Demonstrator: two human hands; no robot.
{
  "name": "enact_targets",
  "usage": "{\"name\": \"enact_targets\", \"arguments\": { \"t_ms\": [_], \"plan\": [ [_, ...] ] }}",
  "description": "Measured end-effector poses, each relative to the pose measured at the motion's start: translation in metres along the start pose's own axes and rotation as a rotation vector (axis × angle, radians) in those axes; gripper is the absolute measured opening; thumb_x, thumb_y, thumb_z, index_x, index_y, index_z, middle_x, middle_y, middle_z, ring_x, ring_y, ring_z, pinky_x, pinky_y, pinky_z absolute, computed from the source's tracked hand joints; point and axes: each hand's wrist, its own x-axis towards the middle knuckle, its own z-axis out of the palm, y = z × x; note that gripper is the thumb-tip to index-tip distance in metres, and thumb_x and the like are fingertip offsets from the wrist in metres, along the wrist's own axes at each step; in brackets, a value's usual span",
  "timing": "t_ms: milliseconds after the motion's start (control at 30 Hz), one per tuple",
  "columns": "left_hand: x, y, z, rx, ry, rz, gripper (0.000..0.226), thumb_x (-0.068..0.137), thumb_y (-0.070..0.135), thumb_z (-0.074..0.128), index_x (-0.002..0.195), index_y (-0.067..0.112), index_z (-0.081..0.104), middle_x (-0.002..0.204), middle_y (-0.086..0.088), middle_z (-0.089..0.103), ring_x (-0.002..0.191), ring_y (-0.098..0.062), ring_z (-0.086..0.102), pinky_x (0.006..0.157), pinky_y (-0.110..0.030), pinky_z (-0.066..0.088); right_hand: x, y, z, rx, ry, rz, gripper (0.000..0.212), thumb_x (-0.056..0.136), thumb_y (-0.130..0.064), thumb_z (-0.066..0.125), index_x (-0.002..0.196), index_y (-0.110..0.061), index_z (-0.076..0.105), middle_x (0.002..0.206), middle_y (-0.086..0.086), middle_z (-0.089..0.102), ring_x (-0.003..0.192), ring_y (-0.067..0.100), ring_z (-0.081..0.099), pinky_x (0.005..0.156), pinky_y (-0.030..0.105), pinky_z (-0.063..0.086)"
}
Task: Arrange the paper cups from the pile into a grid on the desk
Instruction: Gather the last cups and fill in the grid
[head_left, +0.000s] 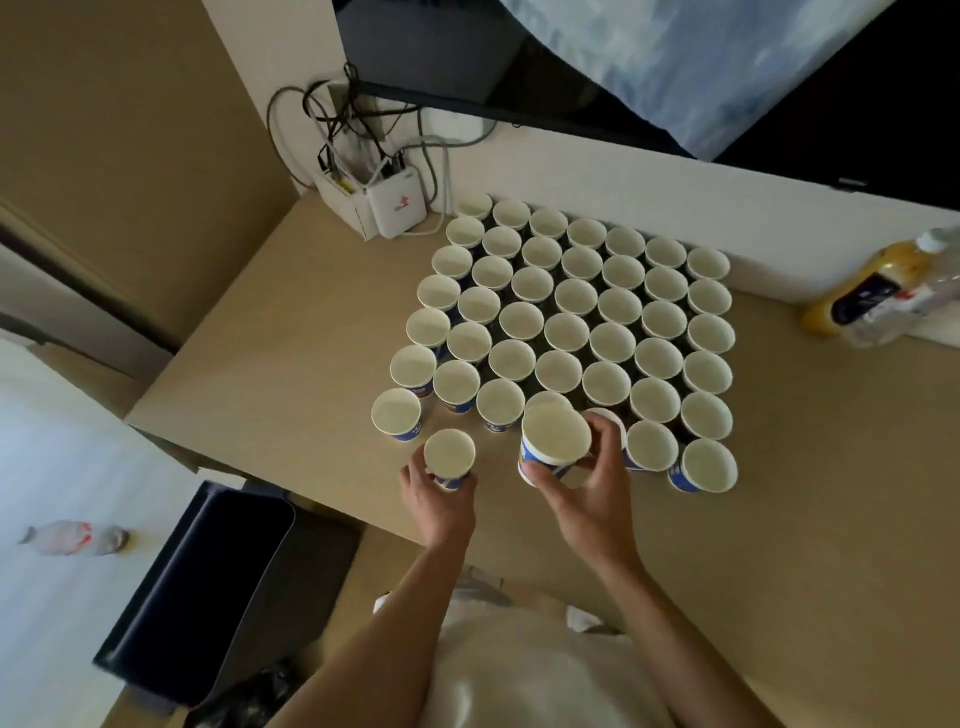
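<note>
Several white paper cups with blue print stand upright in a tight grid (576, 322) on the beige desk (291, 332). My left hand (439, 501) grips a single cup (449, 457) at the grid's near left corner, just in front of the corner cup (396, 414). My right hand (589, 493) holds a short stack of cups (555, 441), raised over the near row beside a partly hidden cup (608, 418). Two more cups (652, 446) (709, 466) close the near row on the right.
A white router with tangled cables (396, 205) stands at the desk's back left. A monitor (467, 62) hangs above the back edge. A bottle of orange drink (872, 291) lies at the right. A dark bin (208, 587) and a floor bottle (72, 538) are to the left below.
</note>
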Motion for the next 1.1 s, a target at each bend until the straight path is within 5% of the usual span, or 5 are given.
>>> {"name": "enact_targets", "arguments": {
  "t_ms": [367,633,1100],
  "plan": [
    [0.021,-0.005,0.009,-0.082,-0.046,-0.065,0.073,0.064,0.004,0.084,0.129,0.016,0.054,0.108,0.0,0.047,0.096,-0.023,0.052,0.091,-0.032,0.042,-0.01,0.005,0.03,-0.044,0.049,0.085,0.066,0.067,-0.032,0.088,0.12,-0.023,0.051,0.11,-0.015,0.062,0.098,0.01,0.063,0.083,0.024,0.053],
    [0.031,-0.014,0.006,-0.122,-0.064,-0.214,0.054,0.064,0.008,0.082,0.103,0.022,0.048,0.108,-0.001,0.055,0.099,-0.023,0.057,0.089,-0.042,0.051,-0.015,0.011,0.04,-0.083,0.031,0.123,0.066,0.065,-0.037,0.085,0.12,-0.027,0.05,0.111,-0.013,0.062,0.099,0.011,0.062,0.086,0.035,0.055],
    [0.04,-0.014,0.008,-0.136,-0.056,-0.215,0.031,0.077,0.016,0.079,0.096,0.015,0.055,0.096,-0.005,0.064,0.091,-0.023,0.062,0.083,-0.038,0.051,-0.02,0.024,0.042,-0.092,0.017,0.151,0.068,0.069,-0.024,0.09,0.123,-0.029,0.05,0.115,-0.013,0.063,0.102,0.013,0.063,0.089,0.041,0.055]
  ]
}}
